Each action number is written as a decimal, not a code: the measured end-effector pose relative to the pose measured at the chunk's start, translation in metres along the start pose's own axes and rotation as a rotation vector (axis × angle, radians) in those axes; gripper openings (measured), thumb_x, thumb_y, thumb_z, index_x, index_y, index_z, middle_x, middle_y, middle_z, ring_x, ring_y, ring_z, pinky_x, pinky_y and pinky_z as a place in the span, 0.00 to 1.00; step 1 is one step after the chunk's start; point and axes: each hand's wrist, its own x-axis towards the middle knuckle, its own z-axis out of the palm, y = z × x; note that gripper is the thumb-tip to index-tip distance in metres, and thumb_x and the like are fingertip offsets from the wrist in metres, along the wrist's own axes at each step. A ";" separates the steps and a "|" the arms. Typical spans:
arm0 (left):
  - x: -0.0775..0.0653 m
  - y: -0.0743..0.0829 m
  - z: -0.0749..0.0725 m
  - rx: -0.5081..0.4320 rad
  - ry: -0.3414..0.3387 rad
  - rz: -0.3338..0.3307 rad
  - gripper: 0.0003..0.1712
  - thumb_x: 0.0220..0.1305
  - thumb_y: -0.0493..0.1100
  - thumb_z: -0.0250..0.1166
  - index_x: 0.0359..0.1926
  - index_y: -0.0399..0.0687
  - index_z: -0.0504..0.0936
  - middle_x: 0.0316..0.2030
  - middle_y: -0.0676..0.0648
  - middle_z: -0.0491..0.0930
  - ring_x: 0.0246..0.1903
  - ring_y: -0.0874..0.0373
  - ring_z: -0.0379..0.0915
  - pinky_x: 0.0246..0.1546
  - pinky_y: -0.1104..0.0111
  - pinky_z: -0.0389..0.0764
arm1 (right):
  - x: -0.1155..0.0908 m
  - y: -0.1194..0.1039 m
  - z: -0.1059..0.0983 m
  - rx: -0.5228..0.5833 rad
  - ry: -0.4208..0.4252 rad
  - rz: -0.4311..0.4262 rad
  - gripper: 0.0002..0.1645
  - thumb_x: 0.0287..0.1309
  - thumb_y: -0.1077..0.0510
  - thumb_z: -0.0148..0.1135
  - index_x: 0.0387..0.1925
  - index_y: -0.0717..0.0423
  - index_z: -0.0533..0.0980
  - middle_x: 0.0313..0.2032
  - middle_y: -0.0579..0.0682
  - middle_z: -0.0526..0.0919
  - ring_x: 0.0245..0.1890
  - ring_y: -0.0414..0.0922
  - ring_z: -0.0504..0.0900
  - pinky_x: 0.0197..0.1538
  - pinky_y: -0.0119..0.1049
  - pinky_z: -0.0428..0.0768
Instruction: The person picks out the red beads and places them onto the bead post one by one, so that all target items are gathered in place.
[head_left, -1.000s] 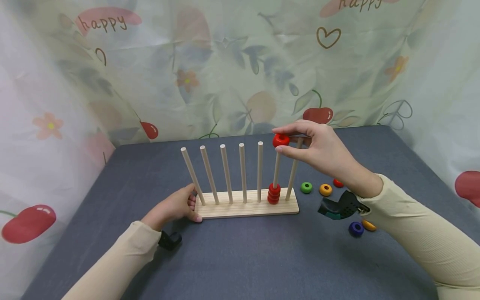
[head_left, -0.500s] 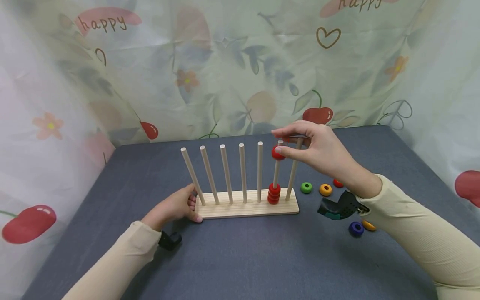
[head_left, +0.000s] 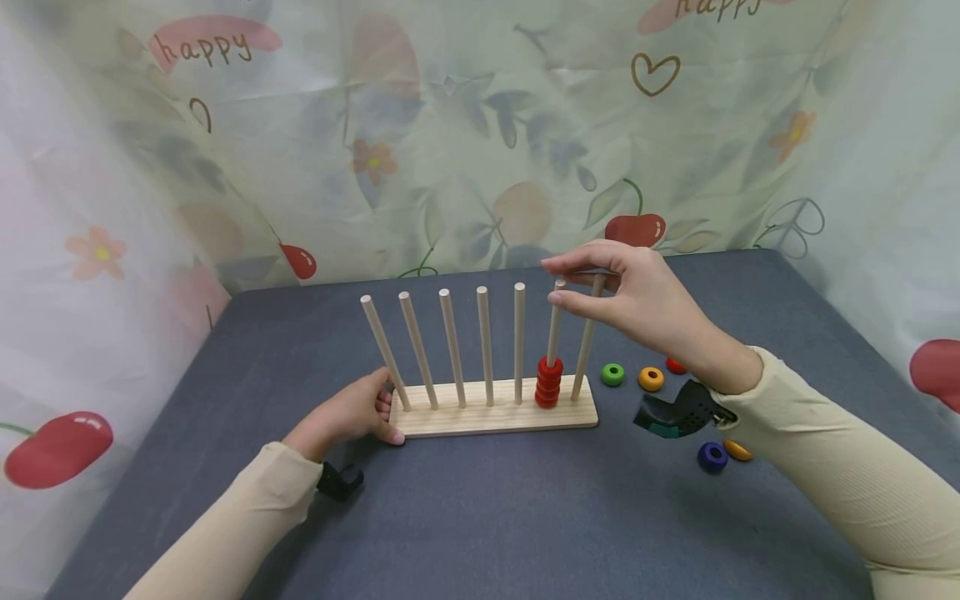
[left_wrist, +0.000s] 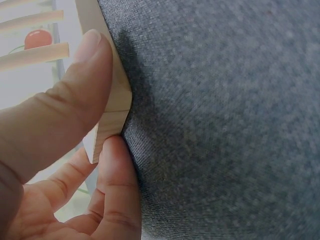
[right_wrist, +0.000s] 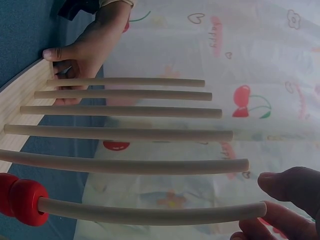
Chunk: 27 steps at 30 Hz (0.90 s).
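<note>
A red ring (head_left: 550,367) that half a second ago sat near the top of the sixth peg (head_left: 554,329) from the left has dropped down it and now lies on the red rings (head_left: 547,392) stacked at the foot of that peg. The right hand (head_left: 647,293) is in nearly the same place, at the peg's top, with its thumb and fingers spread apart and holding nothing; in the right wrist view, a finger is right beside the peg's tip. The left hand (head_left: 360,408) grips the left end of the wooden base (head_left: 450,422), its thumb at the near corner. The seventh peg (head_left: 587,354) rises on the right, partly behind the right hand. Right of the base, on the dark tabletop (head_left: 487,517), are a green ring (head_left: 612,382) and a yellow ring (head_left: 651,387), with another red piece (head_left: 675,366) farther right, partly hidden by the forearm. Nearer lie a dark blue ring (head_left: 707,458) and an orange piece (head_left: 738,451), just beside each other.
</note>
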 end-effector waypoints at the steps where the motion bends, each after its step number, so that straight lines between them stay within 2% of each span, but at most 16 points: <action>1: 0.000 0.000 0.000 0.000 0.001 -0.001 0.39 0.38 0.28 0.79 0.50 0.35 0.67 0.33 0.44 0.68 0.33 0.55 0.66 0.32 0.67 0.68 | 0.000 0.000 0.000 0.002 0.002 0.001 0.20 0.56 0.53 0.69 0.52 0.47 0.80 0.49 0.44 0.82 0.48 0.40 0.82 0.43 0.28 0.77; 8: 0.000 0.000 0.000 -0.002 0.002 -0.003 0.38 0.38 0.28 0.79 0.50 0.35 0.67 0.33 0.45 0.67 0.32 0.56 0.65 0.32 0.67 0.67 | 0.000 0.000 0.000 0.010 0.008 0.009 0.20 0.56 0.54 0.70 0.52 0.47 0.80 0.50 0.46 0.82 0.48 0.38 0.82 0.44 0.30 0.78; 23: 0.000 -0.002 0.001 0.002 0.006 -0.004 0.39 0.38 0.29 0.79 0.51 0.36 0.67 0.34 0.44 0.67 0.33 0.55 0.65 0.33 0.67 0.67 | -0.004 -0.005 -0.005 0.042 0.035 0.013 0.19 0.57 0.53 0.68 0.52 0.49 0.80 0.48 0.44 0.81 0.48 0.40 0.81 0.50 0.26 0.76; 27: 0.000 -0.002 0.001 0.000 0.006 -0.006 0.39 0.38 0.29 0.79 0.51 0.36 0.67 0.34 0.44 0.67 0.33 0.55 0.65 0.33 0.67 0.67 | -0.006 -0.008 -0.008 0.068 0.044 0.024 0.19 0.57 0.54 0.68 0.51 0.49 0.80 0.49 0.44 0.81 0.49 0.38 0.81 0.51 0.27 0.77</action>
